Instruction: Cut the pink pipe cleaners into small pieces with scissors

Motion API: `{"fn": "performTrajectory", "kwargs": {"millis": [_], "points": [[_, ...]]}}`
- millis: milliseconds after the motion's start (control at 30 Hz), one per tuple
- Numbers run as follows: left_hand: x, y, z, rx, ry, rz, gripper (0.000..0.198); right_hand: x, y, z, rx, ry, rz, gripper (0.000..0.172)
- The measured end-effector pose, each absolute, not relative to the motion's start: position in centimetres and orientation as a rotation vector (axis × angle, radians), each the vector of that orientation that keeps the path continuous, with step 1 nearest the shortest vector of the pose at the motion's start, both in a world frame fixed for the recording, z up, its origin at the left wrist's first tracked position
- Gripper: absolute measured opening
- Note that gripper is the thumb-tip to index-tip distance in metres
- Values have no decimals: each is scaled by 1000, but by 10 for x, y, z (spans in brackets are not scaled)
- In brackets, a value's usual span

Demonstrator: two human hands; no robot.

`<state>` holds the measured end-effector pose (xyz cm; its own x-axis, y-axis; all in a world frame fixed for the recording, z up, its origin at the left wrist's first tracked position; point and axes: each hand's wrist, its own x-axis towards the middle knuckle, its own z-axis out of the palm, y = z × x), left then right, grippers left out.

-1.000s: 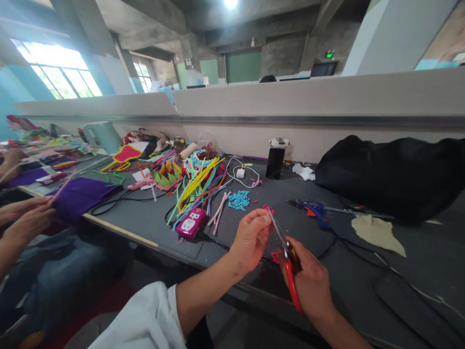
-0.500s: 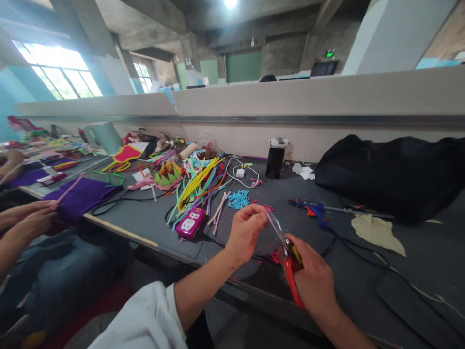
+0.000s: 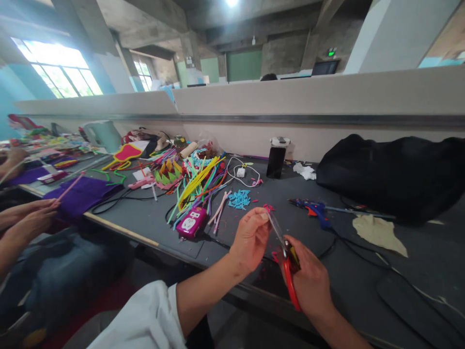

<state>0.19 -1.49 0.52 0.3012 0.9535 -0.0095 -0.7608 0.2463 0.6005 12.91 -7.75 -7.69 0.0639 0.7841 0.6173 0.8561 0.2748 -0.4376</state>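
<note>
My right hand [image 3: 310, 278] is closed around the red handles of a pair of scissors [image 3: 285, 259], whose blades point up and left toward my left hand. My left hand [image 3: 251, 237] is closed in a pinch right at the blade tips; what it holds is too small to make out. Small pink scraps [image 3: 269, 207] lie on the dark table [image 3: 152, 220] just beyond my fingers.
A heap of coloured pipe cleaners [image 3: 198, 182], a magenta power strip [image 3: 191, 222], blue scraps [image 3: 239, 198], a blue glue gun [image 3: 314, 209], a black bottle [image 3: 276, 157] and a black bag [image 3: 392, 169] lie on the table. Another person's hands [image 3: 25, 218] hold a pink stick at left.
My hands and the scissors shifted slightly, lifting then lowering, while staying together above the table's near edge. The neighbour's hands moved a little.
</note>
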Motion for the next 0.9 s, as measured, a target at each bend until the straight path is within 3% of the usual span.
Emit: {"fn": "performTrajectory", "kwargs": {"millis": [900], "points": [[4, -19, 1, 641, 447, 1255, 11, 129, -75, -88, -1491, -1720, -232, 31]]}}
